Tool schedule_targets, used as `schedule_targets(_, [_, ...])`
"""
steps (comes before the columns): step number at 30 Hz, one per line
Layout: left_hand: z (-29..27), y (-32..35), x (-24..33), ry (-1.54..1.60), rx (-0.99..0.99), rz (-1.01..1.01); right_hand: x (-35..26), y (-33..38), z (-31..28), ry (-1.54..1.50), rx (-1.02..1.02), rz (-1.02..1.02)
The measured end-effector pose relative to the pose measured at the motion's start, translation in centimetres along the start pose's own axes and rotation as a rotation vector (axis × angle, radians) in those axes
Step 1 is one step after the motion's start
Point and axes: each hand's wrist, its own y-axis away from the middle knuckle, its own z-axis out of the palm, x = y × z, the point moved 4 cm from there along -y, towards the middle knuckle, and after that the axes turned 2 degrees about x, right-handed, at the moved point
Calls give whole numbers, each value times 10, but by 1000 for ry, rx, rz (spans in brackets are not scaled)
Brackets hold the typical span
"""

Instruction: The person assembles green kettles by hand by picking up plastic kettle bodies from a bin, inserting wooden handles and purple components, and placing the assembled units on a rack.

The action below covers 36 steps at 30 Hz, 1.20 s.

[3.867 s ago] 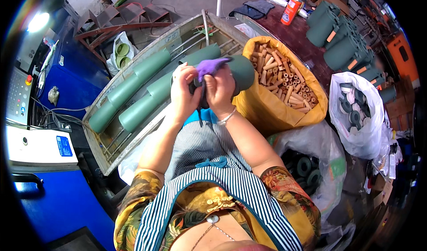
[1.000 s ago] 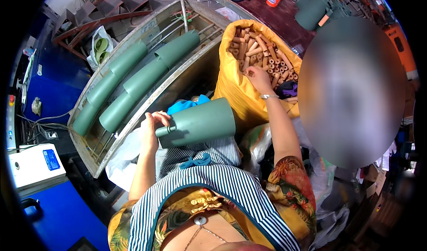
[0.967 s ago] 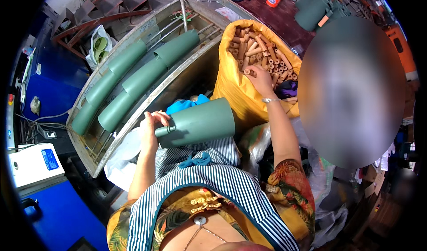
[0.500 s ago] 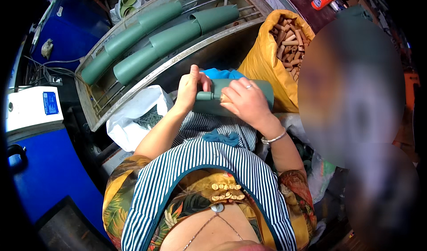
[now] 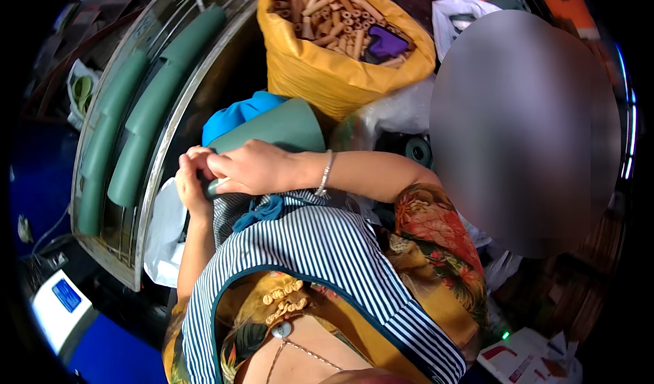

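Note:
On my lap lies a green tapered plastic tube (image 5: 283, 126), wide end toward the right and its narrow side toward my hands. My left hand (image 5: 193, 180) is closed at its near left end, where a short green stub shows below the fingers. Against it presses my right hand (image 5: 255, 169), fingers pinched together; what they hold is hidden. Several more green tubes (image 5: 146, 135) lie in two rows on a metal-edged rack (image 5: 178, 122) to the left. Bright blue cloth (image 5: 238, 115) sits behind the tube in my lap.
A yellow sack (image 5: 306, 74) full of tan wooden pegs (image 5: 334, 23) stands ahead, a purple-and-dark object (image 5: 387, 43) on top. White plastic bags (image 5: 165, 237) lie beside the rack. A blue machine (image 5: 116, 350) is at lower left, and a white device (image 5: 521, 357) at lower right.
The view has turned to the right, so rack and sack appear further left. My right hand has come up against my left at the tube's end. The tan peg by my right fingers is no longer visible.

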Motion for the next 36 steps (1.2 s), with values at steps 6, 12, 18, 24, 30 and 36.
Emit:
schedule_targets(6, [0,-20,-9,10,-235,-8,12,12,-32,51,422,312])
schedule_targets(12, [-29,1,-10,-235,-215,150,65,208,-123,546,1000,773])
schedule_targets(18, [-18,1,-7,-333,-199,224,195,536,-60,521,58,1739])
schedule_targets(24, [-14,13,-11,-340,-161,200,185,548,-19,643,-270,1778])
schedule_targets(30, [-18,14,-17,-295,-112,176,188,505,-26,425,-49,1671])
schedule_targets(36, [-15,-8,-24,-260,-144,144,192,488,2,217,-125,1460])
